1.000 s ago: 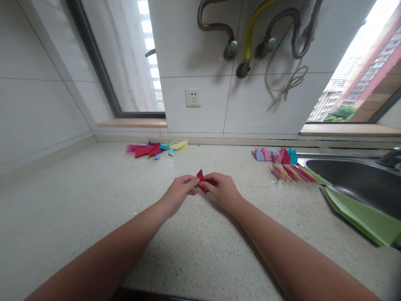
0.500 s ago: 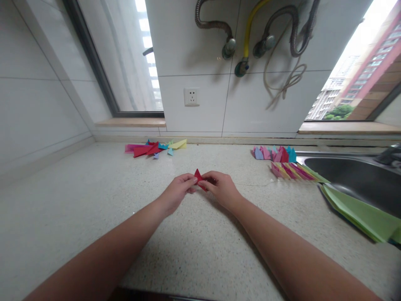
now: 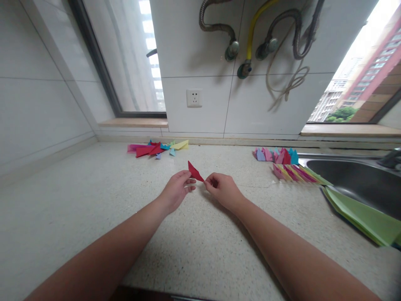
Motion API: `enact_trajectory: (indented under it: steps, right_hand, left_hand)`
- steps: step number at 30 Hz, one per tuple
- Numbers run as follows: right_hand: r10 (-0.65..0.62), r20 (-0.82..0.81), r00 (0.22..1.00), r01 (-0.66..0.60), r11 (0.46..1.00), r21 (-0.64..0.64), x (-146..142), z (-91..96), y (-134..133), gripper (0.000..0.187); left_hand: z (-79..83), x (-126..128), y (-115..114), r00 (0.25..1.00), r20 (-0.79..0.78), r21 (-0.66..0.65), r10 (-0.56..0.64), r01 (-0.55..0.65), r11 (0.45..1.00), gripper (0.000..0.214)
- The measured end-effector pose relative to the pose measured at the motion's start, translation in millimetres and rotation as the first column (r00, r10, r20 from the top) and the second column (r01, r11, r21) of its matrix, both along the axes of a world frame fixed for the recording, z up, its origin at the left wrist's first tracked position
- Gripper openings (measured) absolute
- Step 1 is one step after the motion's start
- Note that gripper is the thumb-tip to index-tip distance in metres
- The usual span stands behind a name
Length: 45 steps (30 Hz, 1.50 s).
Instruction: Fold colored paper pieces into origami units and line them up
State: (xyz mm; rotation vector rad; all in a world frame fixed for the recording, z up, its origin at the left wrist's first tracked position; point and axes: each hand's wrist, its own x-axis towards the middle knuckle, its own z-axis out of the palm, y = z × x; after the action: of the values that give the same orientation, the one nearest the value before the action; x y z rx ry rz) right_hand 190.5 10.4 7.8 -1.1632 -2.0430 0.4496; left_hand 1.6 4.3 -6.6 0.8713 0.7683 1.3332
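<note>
A small red folded paper triangle (image 3: pixel 194 171) stands up just above the speckled countertop (image 3: pixel 94 200), between my two hands. My right hand (image 3: pixel 222 190) pinches its lower right tip with thumb and forefinger. My left hand (image 3: pixel 176 191) sits right beside it on the left, fingers curled, with the fingertips at the paper's lower edge. Whether the left fingers grip the paper or only touch it is not plain.
A heap of folded coloured papers (image 3: pixel 158 148) lies at the back left by the wall. More folded pieces (image 3: pixel 275 155) and a fanned row (image 3: pixel 294 172) lie back right, beside a steel sink (image 3: pixel 354 179). Green sheets (image 3: pixel 360 213) overlap the sink's edge.
The red paper has been raised and turned; it now points up and to the left. My hands have drawn slightly apart, and the right one holds the paper by its tip.
</note>
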Motion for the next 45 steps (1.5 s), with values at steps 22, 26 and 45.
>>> enact_trajectory:
  steps: [22, 26, 45]
  right_hand:
    - [-0.143, 0.187, 0.972, 0.061, 0.920, 0.388, 9, 8.5, -2, 0.015]
    - [-0.164, 0.154, 0.974, 0.093, 0.917, 0.389, 9, 15.0, -7, 0.014]
    - [-0.812, 0.148, 0.565, 0.799, 0.583, 0.150, 184, 10.1, -7, 0.022]
  left_hand:
    - [-0.4, 4, -7, 0.809, -0.563, 0.114, -0.168, 0.278, 0.954, 0.019]
    - [0.9, 4, -12, 0.732, -0.668, 0.158, -0.133, 0.315, 0.936, 0.020]
    - [11.5, 4, -20, 0.597, -0.794, 0.130, -0.118, 0.356, 0.925, 0.027]
